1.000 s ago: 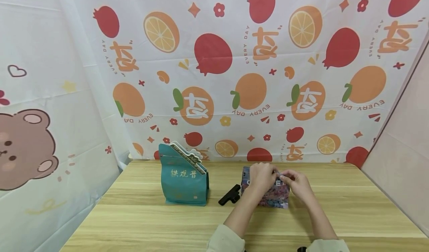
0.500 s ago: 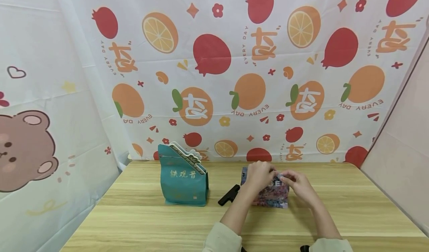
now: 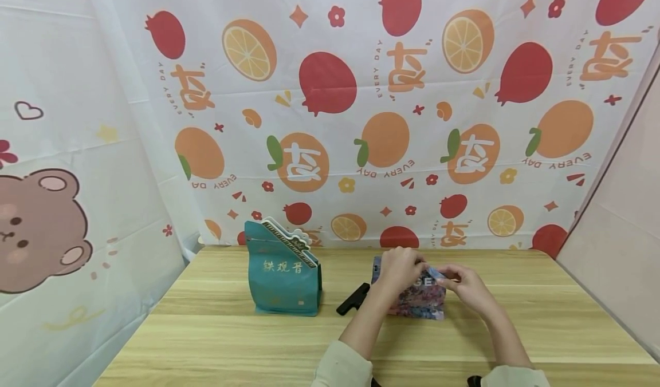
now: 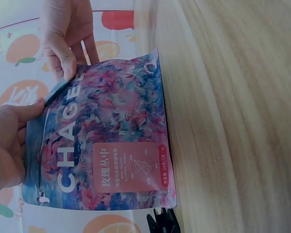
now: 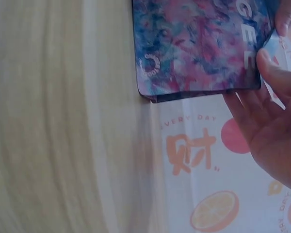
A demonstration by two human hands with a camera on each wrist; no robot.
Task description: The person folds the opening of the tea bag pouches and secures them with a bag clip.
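Observation:
A multicoloured tea pouch lettered CHAGEE stands on the table in front of me, its blue and pink front plain in the left wrist view. My left hand grips its top edge, thumb in front and the other fingers behind. At the other top corner my right hand pinches the rim, with the thumb on the front. The corner between the hands is folded over and shows lighter blue. Left of the pouch lies a black clip, partly covered by my left arm.
A teal tea pouch stands to the left on the wooden table. A white and dark decorated clip sits along its slanted top. Behind the table hangs a fruit-patterned cloth.
My right hand has shifted slightly right and down, and more of the light blue folded corner shows between the hands. The left hand has moved little, keeping its grip on the tea pouch.

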